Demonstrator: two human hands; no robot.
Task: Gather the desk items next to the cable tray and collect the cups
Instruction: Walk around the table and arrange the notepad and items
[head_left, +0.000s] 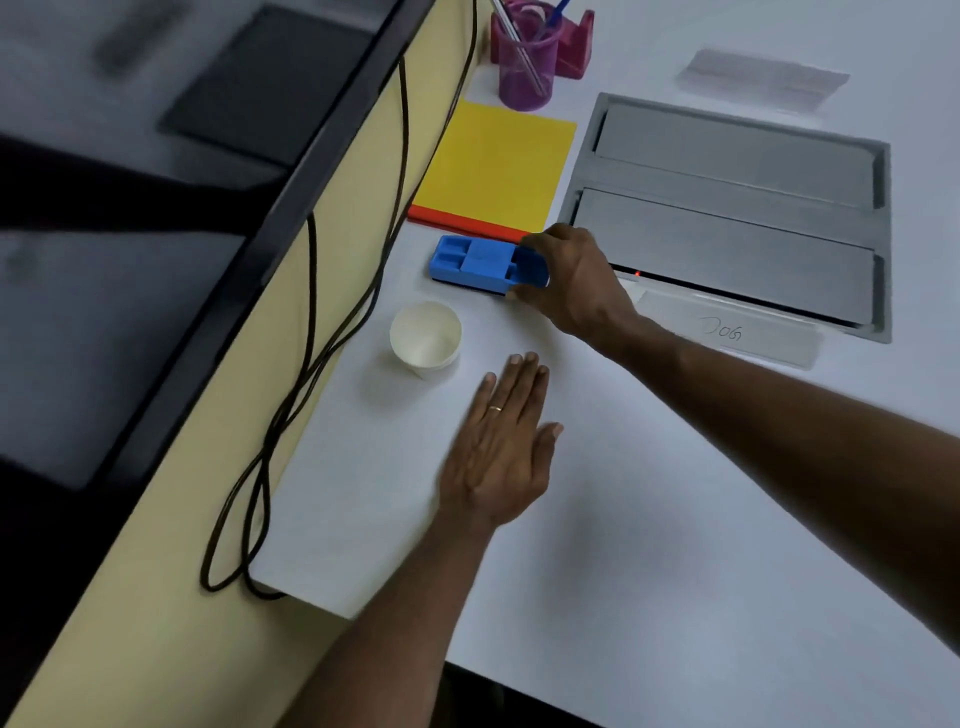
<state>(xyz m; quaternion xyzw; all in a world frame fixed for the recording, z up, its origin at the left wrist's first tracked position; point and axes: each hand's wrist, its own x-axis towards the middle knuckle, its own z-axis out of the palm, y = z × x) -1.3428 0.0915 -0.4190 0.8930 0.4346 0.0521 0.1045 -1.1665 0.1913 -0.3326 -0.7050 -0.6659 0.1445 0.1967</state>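
Observation:
A blue whiteboard eraser (475, 264) lies on the white desk (649, 519), left of the grey cable tray (737, 218). My right hand (571, 283) grips the eraser's right end, fingers curled over it. A white paper cup (426, 335) stands upright below and left of the eraser. My left hand (501, 447) is flat with straight fingers above the desk, just right of the cup and not touching it. A yellow pad on an orange one (493, 166) lies beyond the eraser.
A purple pen cup (524, 62) and a pink tape dispenser (574, 52) stand at the back. Two clear name plates (727, 332) (763, 78) lie beside the tray. Black cables (311, 338) hang over the desk's left edge along a beige partition (260, 322).

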